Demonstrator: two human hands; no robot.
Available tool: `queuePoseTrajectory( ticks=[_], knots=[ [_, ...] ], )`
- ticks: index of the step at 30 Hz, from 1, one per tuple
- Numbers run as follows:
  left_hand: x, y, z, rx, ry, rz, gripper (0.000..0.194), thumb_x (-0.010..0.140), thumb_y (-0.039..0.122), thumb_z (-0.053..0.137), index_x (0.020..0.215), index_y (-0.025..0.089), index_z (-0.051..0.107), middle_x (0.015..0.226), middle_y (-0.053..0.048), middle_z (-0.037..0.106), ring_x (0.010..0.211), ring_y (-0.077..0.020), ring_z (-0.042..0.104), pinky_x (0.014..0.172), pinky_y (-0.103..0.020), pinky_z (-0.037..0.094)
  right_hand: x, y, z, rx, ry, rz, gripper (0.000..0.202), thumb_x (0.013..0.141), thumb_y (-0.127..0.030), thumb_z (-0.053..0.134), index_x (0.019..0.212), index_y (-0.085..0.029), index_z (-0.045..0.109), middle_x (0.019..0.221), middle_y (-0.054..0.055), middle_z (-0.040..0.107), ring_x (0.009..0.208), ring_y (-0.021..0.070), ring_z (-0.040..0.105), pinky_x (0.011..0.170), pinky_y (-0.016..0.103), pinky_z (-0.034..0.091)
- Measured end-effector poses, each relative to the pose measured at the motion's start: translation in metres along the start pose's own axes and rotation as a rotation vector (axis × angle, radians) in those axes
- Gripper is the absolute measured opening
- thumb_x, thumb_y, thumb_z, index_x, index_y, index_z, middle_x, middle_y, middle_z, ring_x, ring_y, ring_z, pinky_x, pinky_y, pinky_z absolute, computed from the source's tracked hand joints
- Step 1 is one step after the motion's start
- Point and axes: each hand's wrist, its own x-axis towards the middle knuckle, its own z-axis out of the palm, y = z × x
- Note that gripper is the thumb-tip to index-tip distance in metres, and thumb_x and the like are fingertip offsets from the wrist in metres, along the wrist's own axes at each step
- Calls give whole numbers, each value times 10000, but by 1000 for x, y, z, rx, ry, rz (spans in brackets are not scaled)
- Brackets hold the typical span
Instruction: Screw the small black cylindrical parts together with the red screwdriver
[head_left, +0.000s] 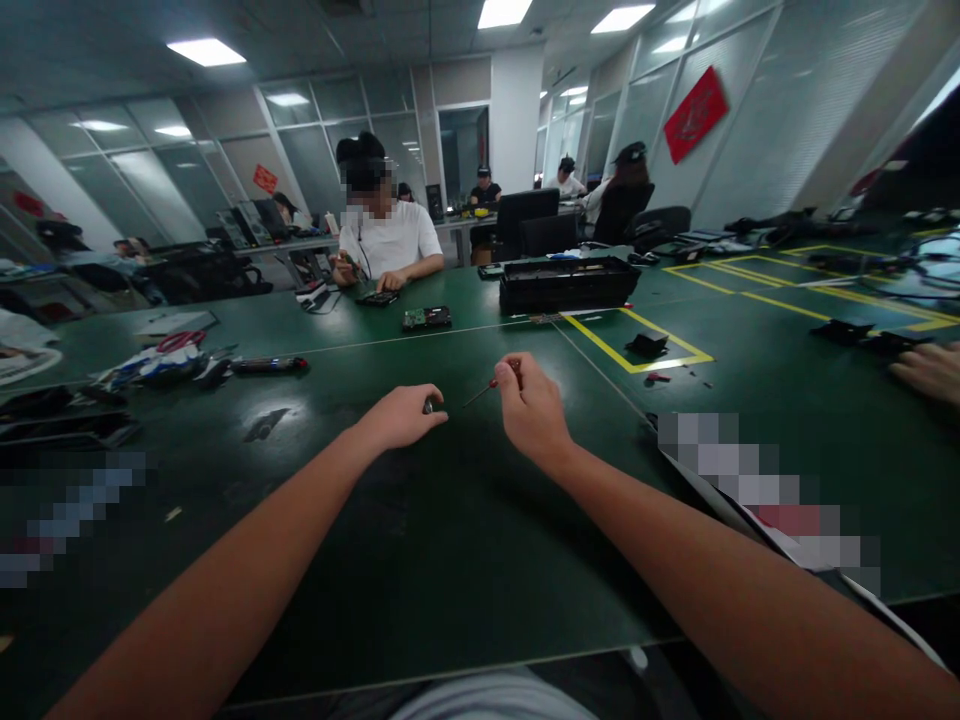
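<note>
My left hand (405,415) rests low over the green table (420,540), its fingers pinched on a small dark part (428,405). Just to its right, my right hand (529,405) grips a thin red-handled screwdriver (491,384) whose tip points left and down toward the small part. Both forearms stretch out from the bottom of the view.
Across the table a person in a white shirt (386,240) works near a circuit board (427,318). A black tray (568,283) and yellow tape lines (637,345) lie at the right. Tools and cables (161,362) sit at left. Another person's hand (930,372) shows at the right edge.
</note>
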Motion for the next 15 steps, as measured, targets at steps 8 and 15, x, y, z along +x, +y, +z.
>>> queuePoseTrajectory(
  ticks=[8, 15],
  knots=[
    [10, -3, 16, 135, -86, 35, 218, 868, 381, 638, 997, 221, 710, 950, -102, 718, 856, -271, 666, 772, -339, 486, 0, -4, -2, -15, -58, -12, 243, 1022, -386, 420, 938, -215, 570, 779, 27, 644, 674, 181, 572, 634, 318, 390],
    [-4, -21, 4, -227, -59, -38, 296, 856, 457, 599, 922, 182, 688, 925, -92, 722, 686, -201, 632, 644, -301, 457, 0, -4, -2, 4, -55, -14, 245, 1021, -383, 425, 933, -208, 572, 775, 23, 638, 672, 175, 565, 629, 315, 380]
  ],
)
